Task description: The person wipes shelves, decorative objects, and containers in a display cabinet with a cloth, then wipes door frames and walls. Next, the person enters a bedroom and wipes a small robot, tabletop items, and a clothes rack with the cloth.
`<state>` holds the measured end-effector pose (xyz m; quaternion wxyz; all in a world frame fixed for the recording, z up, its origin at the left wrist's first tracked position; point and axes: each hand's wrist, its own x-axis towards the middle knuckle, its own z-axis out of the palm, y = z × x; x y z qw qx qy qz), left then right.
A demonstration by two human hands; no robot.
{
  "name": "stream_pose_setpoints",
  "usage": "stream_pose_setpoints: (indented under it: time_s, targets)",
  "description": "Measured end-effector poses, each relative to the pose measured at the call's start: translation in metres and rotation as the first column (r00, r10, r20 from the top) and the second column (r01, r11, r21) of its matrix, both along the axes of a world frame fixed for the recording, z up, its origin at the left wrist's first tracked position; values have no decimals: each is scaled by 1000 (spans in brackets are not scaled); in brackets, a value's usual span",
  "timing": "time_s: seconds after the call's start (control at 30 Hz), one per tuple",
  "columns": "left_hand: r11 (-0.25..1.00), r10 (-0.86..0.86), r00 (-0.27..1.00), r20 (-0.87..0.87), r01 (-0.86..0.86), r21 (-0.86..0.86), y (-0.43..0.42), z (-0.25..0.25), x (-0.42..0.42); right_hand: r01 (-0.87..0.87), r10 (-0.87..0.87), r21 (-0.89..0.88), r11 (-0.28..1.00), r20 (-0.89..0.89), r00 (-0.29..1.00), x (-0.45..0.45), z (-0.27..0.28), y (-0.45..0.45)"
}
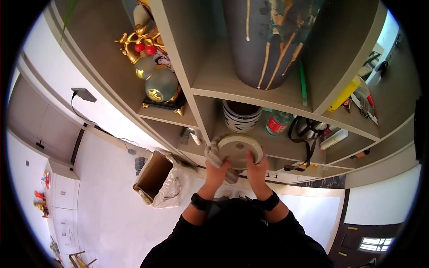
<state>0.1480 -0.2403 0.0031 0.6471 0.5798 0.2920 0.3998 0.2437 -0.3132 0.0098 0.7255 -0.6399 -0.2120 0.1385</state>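
From over here, the one camera sits on the person (237, 236), tipped forward and steeply down, close before the shelf unit's (174, 51) front edges.

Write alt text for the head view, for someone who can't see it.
A person's left hand and right hand hold a round, pale, lid-like disc, with a greyish cloth at the left hand. Just beyond, a patterned pot and a red-labelled bottle stand on a shelf; an open box sits on the floor to the left.
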Motion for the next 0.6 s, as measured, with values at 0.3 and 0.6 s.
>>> stream_pose_setpoints:
  time_s: [0.3,0.6]
  targets:
    - [915,43,974,-224,52,401,25,25,-24,-105,378,-516,850,460,803,0,45,-10]
    - [881,52,981,-189,44,471,7,53,-24,-86,220,-295,951,457,862,13,13,-11]
